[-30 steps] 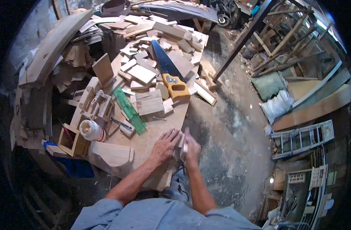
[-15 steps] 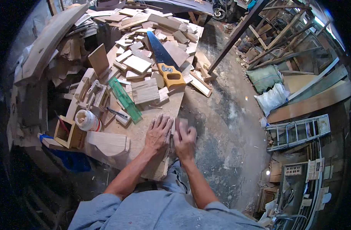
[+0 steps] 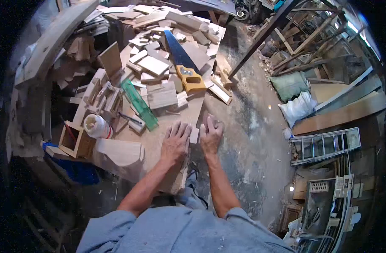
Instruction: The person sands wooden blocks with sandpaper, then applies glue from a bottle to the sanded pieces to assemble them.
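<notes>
Scrap offcuts crowd the far half of the desk [image 3: 159, 156], where a saw [image 3: 185, 67] with a yellow handle and a green ruler [image 3: 138, 104] are laid. At the near right edge, a small block [image 3: 194, 135] is seen between the hands. The left hand [image 3: 175, 143] is pressed flat, fingers spread, on the desk just beside it; the right hand [image 3: 210, 134] is laid over the block's right side, fingers extended. Even downward pressure is probably best kept through both palms, so the block is not tipped off the edge.
</notes>
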A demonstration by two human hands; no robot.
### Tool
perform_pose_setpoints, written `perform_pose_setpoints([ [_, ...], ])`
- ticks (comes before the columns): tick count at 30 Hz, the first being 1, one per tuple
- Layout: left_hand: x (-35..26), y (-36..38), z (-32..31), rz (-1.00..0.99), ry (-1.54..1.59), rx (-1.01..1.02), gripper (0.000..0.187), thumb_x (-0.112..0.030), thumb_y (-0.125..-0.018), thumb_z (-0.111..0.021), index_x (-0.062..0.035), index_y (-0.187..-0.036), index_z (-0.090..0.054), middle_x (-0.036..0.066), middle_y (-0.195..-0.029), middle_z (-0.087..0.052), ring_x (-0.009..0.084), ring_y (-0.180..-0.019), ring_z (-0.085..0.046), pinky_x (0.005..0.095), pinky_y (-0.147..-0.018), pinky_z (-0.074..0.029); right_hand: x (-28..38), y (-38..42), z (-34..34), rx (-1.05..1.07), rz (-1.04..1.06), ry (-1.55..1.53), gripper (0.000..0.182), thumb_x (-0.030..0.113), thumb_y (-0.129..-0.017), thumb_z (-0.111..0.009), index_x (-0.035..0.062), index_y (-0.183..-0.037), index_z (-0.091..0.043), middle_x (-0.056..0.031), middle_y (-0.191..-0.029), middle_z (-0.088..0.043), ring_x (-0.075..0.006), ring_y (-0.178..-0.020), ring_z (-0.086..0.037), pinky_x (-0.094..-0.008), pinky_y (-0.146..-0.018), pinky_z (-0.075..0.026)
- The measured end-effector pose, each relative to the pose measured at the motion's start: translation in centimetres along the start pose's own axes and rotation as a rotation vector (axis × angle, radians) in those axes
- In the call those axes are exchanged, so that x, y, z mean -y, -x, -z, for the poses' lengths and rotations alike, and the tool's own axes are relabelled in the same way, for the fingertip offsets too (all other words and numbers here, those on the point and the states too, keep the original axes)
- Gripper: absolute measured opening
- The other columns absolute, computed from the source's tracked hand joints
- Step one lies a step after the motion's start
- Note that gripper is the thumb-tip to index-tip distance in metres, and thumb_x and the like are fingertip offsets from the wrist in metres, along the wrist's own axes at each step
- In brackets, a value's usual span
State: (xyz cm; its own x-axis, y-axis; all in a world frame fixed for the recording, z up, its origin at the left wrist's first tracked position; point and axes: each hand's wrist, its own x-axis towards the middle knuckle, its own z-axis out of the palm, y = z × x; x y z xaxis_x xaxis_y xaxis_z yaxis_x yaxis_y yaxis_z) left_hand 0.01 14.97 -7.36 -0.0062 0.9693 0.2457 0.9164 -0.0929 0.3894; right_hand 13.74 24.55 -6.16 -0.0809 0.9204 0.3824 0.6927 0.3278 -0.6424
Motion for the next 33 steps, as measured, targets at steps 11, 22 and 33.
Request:
perform_pose_setpoints([
  [11,-0.1,-1.3,0.6,0.015,0.002,-0.033,0.049,-0.026,-0.099,-0.048,-0.0093,-0.146,-0.049,0.012,-0.15,-0.048,0.033,-0.145,-0.037,0.0538,-0.118,-0.028,-7.0,5.9,-4.3,0.159,-0.571,-0.808,0.042,0.022,-0.102,-0.055,-0.0067,-0.133,-0.061,-0.0083,-0.118,-0.068,-0.016,-0.108,-0.061,-0.0289,-0.092,-0.047],
  [22,0.3,-1.4,-0.3,0.013,-0.022,-0.019,0.052,-0.027,-0.098,-0.049,-0.0119,-0.148,-0.048,0.011,-0.154,-0.045,0.033,-0.146,-0.035,0.055,-0.119,-0.027,-3.4,4.0,-1.3,0.182,-0.585,-0.886,0.046,0.026,-0.102,-0.053,-0.0073,-0.132,-0.061,-0.0132,-0.125,-0.066,-0.0199,-0.117,-0.06,-0.0317,-0.103,-0.045],
  [33,0.5,-1.5,-0.2,0.017,-0.029,0.022,0.051,-0.027,-0.098,-0.049,-0.0141,-0.147,-0.048,0.009,-0.154,-0.045,0.0317,-0.146,-0.036,0.0548,-0.118,-0.027,-0.1,2.1,-0.7,0.072,-0.667,-0.919,0.03,0.03,-0.097,-0.062,0.0016,-0.095,-0.069,0.0018,-0.085,-0.061,-0.0094,-0.08,-0.056,-0.0291,-0.069,-0.046],
])
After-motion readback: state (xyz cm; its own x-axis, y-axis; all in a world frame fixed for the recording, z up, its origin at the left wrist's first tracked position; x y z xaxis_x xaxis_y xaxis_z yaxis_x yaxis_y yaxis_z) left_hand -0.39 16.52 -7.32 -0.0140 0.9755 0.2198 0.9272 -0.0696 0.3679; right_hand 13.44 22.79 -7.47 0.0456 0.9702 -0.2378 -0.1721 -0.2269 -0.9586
